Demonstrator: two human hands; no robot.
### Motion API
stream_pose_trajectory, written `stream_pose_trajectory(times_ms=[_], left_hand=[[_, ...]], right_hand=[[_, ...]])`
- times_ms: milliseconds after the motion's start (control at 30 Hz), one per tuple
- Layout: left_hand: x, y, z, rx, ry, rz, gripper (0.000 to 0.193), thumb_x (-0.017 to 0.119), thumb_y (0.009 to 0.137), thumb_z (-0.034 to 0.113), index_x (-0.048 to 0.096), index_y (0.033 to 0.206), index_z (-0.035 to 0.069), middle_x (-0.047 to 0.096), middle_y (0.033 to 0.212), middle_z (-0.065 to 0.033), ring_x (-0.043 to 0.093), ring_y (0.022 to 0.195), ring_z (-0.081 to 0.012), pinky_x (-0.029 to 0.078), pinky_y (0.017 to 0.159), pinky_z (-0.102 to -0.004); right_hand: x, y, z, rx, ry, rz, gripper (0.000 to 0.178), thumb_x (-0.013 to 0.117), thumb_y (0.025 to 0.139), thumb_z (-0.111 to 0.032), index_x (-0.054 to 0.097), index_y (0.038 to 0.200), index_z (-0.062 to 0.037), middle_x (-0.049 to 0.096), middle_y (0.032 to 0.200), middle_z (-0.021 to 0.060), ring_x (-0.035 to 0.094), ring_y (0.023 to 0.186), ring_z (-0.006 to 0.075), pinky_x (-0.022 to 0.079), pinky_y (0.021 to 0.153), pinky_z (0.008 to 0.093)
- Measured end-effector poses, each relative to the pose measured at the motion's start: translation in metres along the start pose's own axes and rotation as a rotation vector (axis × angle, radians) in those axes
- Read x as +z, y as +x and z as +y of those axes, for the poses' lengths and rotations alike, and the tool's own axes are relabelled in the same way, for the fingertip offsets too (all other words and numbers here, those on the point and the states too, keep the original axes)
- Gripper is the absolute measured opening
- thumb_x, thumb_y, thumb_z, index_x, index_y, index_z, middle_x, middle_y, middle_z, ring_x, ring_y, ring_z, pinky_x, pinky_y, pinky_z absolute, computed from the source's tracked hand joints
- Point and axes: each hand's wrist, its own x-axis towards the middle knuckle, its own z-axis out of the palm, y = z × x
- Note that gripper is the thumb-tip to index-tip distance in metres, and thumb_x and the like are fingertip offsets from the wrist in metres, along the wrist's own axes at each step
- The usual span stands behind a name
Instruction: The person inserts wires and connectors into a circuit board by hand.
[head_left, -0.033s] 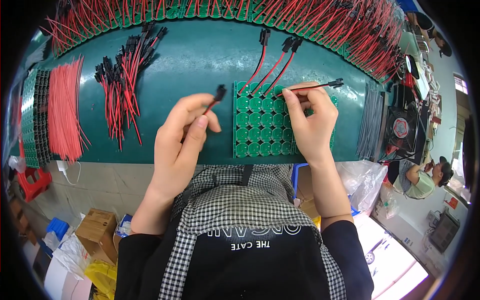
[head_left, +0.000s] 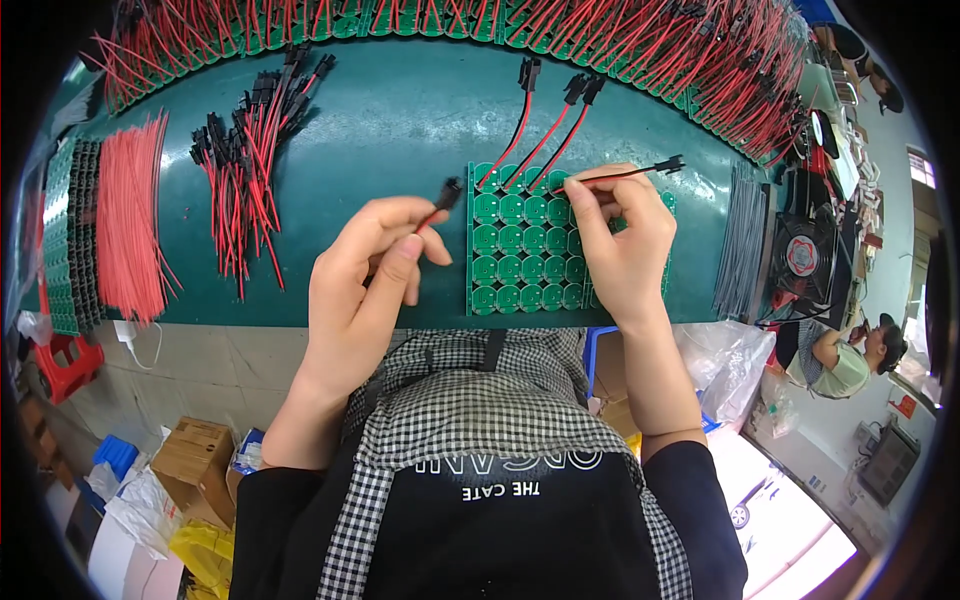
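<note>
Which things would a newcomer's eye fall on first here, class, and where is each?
First, probably, the dense fringe of red and black wires running along the far edge of the green table. Next, nearer the middle, the left hand holds one black-tipped lead beside the green circuit panel, while the right hand holds another lead over it. Toward the left lies a sheaf of plain red wires.

black shirt (head_left: pixel 500 545): white lettering (head_left: pixel 502 492), two lines, upside down, upper partly under apron (head_left: pixel 490 410) | cardboard box (head_left: pixel 185 460): perhaps print, too small
</note>
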Motion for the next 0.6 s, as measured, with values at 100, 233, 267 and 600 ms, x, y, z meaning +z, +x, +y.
stream_pose_trajectory(times_ms=[100,233,267,600], left_hand=[[0.000,-0.002,0.000,-0.009,0.054,-0.118,0.009,0.055,0.093,0.006,0.060,0.092,-0.002,0.061,0.070,-0.0025,0.052,0.058,-0.0039,0.037,0.050,-0.0169],[0.006,-0.005,0.006,-0.092,0.090,-0.176,0.009,0.054,0.094,0.006,0.059,0.094,-0.002,0.056,0.062,0.0001,0.050,0.056,-0.0036,0.036,0.050,-0.0182],[0.009,-0.005,0.005,-0.092,0.090,-0.177,0.009,0.054,0.094,0.006,0.059,0.094,-0.002,0.056,0.062,0.0001,0.050,0.056,-0.0036,0.036,0.050,-0.0182],[0.025,-0.009,0.004,-0.121,0.087,-0.344,0.009,0.058,0.091,0.005,0.062,0.095,-0.002,0.062,0.073,-0.0056,0.059,0.066,-0.0098,0.047,0.060,-0.0232]], right_hand=[[-0.007,0.005,-0.002,-0.015,0.007,-0.109,0.009,0.071,0.079,-0.003,0.065,0.080,0.0026,0.063,0.080,0.0072,0.055,0.057,0.0099,0.043,0.051,0.0229],[-0.013,0.008,-0.002,0.098,0.088,-0.193,0.009,0.070,0.079,-0.004,0.066,0.086,0.0014,0.064,0.082,0.0073,0.058,0.062,0.0106,0.045,0.055,0.0232],[-0.015,0.007,-0.003,0.158,0.160,-0.188,0.010,0.070,0.080,-0.005,0.066,0.088,0.0009,0.064,0.082,0.0071,0.058,0.063,0.0107,0.045,0.056,0.0232],[-0.010,-0.034,-0.030,0.010,0.440,-0.335,0.029,0.076,0.072,-0.002,0.070,0.101,-0.0054,0.063,0.084,0.0043,0.059,0.072,0.0105,0.045,0.055,0.0210]])
